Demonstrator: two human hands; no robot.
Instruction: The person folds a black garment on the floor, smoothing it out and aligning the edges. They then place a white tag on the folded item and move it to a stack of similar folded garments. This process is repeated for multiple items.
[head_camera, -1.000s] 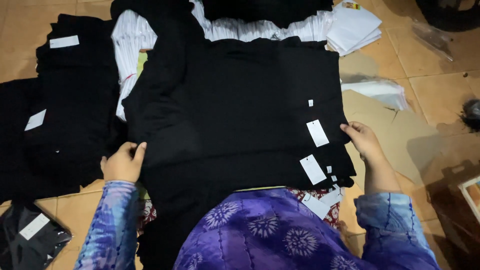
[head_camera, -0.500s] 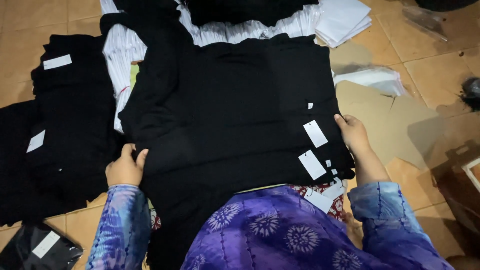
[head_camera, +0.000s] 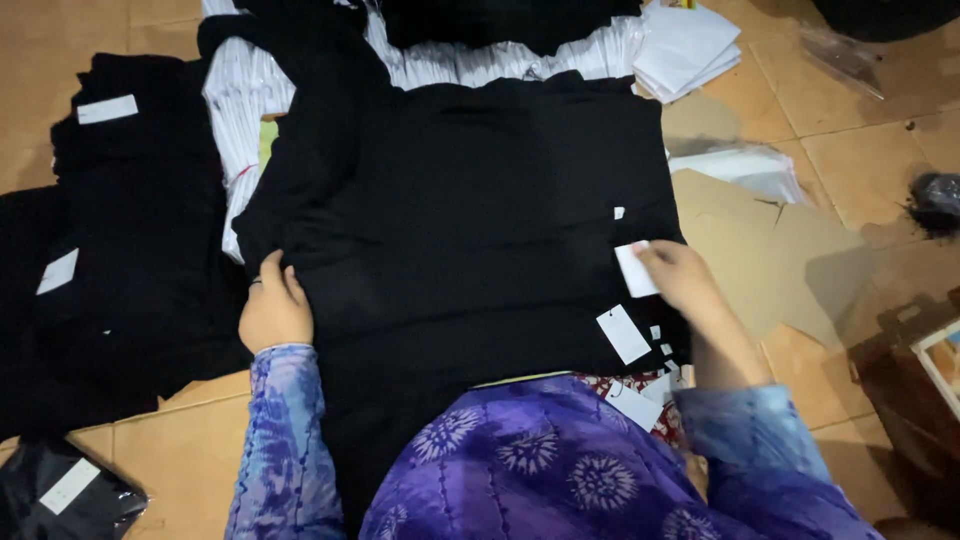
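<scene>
A black garment (head_camera: 470, 230) lies spread flat on a pile in front of me. My left hand (head_camera: 273, 312) grips its left edge, fingers curled into the cloth. My right hand (head_camera: 680, 275) rests on the garment's right edge and touches a white paper tag (head_camera: 634, 268). A second white tag (head_camera: 623, 334) lies just below it, with several smaller tags by the hem. Purple patterned sleeves cover both my arms.
A stack of black folded garments (head_camera: 120, 250) with white labels sits on the left. White striped fabric (head_camera: 240, 110) lies behind the pile. Papers (head_camera: 690, 45) and brown cardboard (head_camera: 770, 250) lie on the tiled floor at right. A bagged black item (head_camera: 60, 490) is bottom left.
My right hand has slid up the garment's right edge onto the upper white tag. My left hand has shifted inward and further up along the left edge.
</scene>
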